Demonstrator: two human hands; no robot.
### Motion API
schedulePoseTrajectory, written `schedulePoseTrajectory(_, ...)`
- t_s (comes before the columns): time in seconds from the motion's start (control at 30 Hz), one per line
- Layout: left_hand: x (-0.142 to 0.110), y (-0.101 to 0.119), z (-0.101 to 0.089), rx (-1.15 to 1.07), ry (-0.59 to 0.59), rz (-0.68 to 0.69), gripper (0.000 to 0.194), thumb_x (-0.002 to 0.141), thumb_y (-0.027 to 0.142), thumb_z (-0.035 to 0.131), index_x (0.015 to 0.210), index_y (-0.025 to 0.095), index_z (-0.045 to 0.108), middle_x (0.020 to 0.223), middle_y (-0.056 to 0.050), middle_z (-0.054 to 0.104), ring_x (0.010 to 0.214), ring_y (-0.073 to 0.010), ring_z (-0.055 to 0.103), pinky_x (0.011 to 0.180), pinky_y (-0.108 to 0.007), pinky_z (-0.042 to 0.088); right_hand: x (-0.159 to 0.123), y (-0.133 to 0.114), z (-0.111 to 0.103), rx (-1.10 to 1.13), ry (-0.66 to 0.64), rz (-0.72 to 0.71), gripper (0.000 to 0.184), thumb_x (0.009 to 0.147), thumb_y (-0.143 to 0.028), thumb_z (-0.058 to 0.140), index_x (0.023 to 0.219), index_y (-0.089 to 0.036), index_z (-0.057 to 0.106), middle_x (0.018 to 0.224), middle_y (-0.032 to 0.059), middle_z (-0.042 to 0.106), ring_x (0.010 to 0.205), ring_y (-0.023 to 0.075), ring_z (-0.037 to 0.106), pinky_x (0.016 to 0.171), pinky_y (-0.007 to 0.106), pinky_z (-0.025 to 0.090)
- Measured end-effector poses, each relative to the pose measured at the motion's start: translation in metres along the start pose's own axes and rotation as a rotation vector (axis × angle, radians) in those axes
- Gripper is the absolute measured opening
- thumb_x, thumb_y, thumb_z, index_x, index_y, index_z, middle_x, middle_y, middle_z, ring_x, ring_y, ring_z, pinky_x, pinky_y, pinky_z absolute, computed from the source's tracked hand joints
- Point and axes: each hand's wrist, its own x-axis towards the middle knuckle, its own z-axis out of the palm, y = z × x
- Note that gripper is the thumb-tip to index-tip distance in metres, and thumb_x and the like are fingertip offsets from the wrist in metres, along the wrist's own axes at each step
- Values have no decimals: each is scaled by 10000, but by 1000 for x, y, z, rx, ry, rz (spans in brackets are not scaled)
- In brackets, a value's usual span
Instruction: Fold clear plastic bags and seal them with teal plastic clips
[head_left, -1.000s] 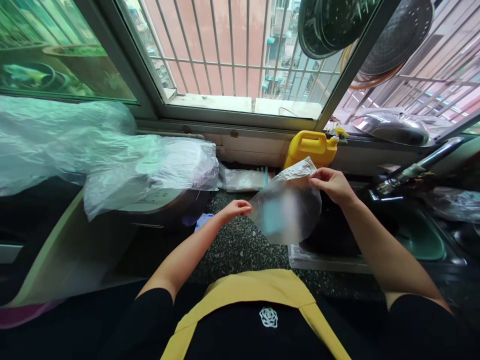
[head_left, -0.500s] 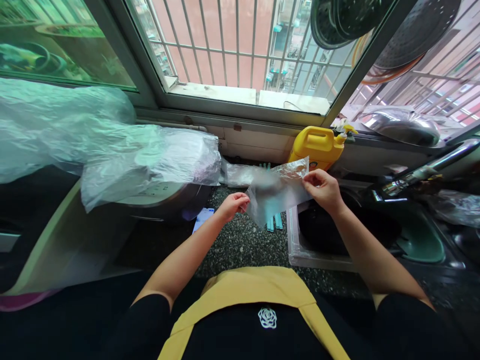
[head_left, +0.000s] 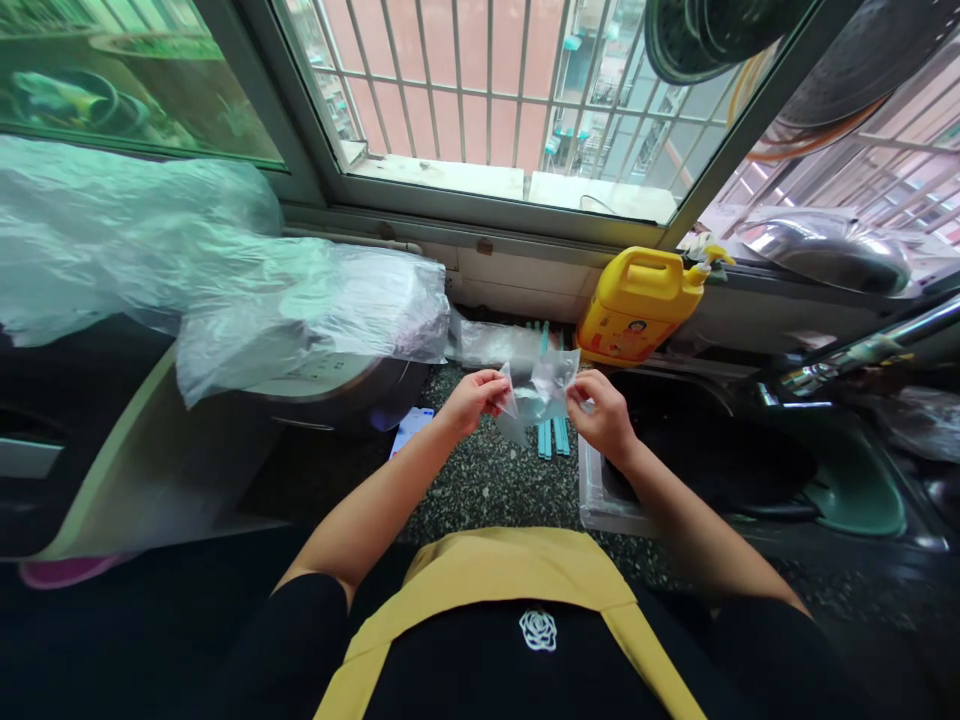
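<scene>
Both hands, our left hand [head_left: 474, 398] and right hand [head_left: 600, 415], pinch the plastic bag [head_left: 538, 390] before the yellow jug [head_left: 637, 305]; we should grip edges firmly.

I see daylight coming through a barred window [head_left: 495, 90] over a dark speckled countertop [head_left: 480, 485]. Beyond the fingers, a yellow jug [head_left: 637, 305] stands against the pale wall below the sill. Right of the fingers lies a dark sink [head_left: 720, 465] with a chrome tap [head_left: 862, 350]. Left of them, an appliance sits under clear plastic sheeting [head_left: 225, 290]. Metal pans [head_left: 720, 35] hang at upper right.
</scene>
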Motion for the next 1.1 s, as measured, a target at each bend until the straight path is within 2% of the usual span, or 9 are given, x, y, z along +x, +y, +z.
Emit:
schedulePoseTrajectory(0.1,-7,10,-10,-53,13,89,218,528,289,705,559,150,539,442,45,498,383,-50,423,380,-173,303,-9,12,4,325,56,346,164,693,-308,650,712,-217,515,694,-4,582,633,131,525,614,275,438)
schedulePoseTrajectory(0.2,-13,21,-19,-115,-4,146,201,516,266,691,537,150,528,423,52,468,385,-47,410,389,-171,302,-18,22,14,685,42,688,391,582,-438,742,847,-221,555,705,-11,614,588,116,529,556,253,426)
schedulePoseTrajectory(0.3,-18,30,-28,-142,-44,140,187,517,232,682,515,144,517,414,56,433,386,-40,385,385,-166,279,-23,28,28,806,-46,855,483,473,-479,805,808,-196,604,594,-39,563,478,72,448,465,216,347)
schedulePoseTrajectory(0.43,-21,36,-44,-197,-30,75,165,526,172,653,501,143,493,423,60,405,388,-32,361,376,-159,255,-19,37,35,724,37,824,441,425,-494,815,615,-181,570,474,-71,469,399,40,338,395,207,243)
schedulePoseTrajectory(0.6,-19,31,-57,-262,150,-28,156,599,133,587,510,150,459,441,53,433,362,-37,374,362,-173,276,-4,50,19,653,109,738,423,460,-505,789,597,-196,534,441,-88,412,365,39,294,360,206,196)
schedulePoseTrajectory(0.7,-17,23,-56,-261,190,-103,166,635,145,578,519,153,459,425,54,430,336,-39,355,346,-181,255,1,52,12,607,99,712,427,475,-523,775,613,-200,532,443,-89,408,358,40,273,354,212,190)
schedulePoseTrajectory(0.87,-10,10,-53,-232,162,-138,151,617,153,584,520,150,469,424,47,439,333,-43,376,341,-178,234,-2,52,12,489,26,643,389,545,-522,743,665,-189,581,464,-70,448,395,59,326,383,216,246)
schedulePoseTrajectory(0.97,-6,5,-56,-186,147,-112,131,596,168,589,522,147,483,423,49,435,331,-47,383,339,-175,235,-5,54,11,398,67,568,337,603,-498,701,645,-185,585,506,-46,499,443,76,379,426,223,296)
schedulePoseTrajectory(1.1,-5,2,-60,-140,247,-89,119,580,167,603,543,142,493,432,56,439,332,-37,377,344,-160,227,-6,59,6,335,123,522,284,630,-449,686,630,-179,596,538,-33,537,489,95,445,496,242,374)
